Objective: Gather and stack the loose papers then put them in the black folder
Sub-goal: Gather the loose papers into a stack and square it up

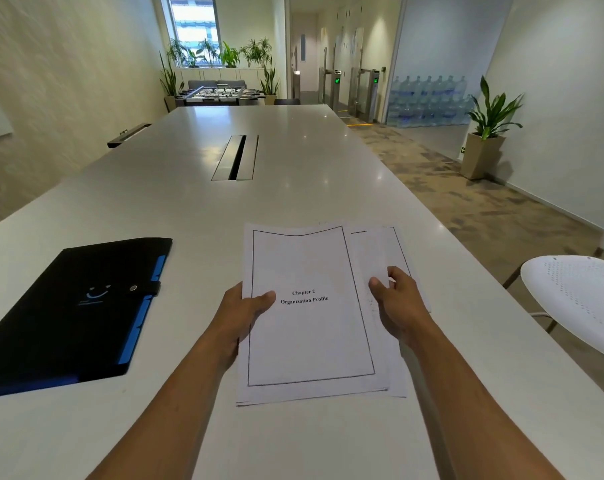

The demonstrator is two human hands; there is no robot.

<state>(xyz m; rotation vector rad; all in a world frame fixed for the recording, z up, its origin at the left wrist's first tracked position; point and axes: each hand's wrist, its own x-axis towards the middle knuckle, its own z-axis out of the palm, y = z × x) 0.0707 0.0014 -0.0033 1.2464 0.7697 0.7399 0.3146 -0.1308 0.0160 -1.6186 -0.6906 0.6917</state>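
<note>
White papers (311, 317) sit low in the centre of the frame, pinched at both sides: the left hand (239, 315) has its grip closed on the top sheet's left edge, thumb on the printed face, while the right hand (399, 303) clamps the sheets that jut out to the right. Held from both sides like this, the uneven pile looks ready to be squared up. At lower left the black folder (75, 313) lies flat on the pale bench (293, 161), strap snapped shut, near the papers but apart.
</note>
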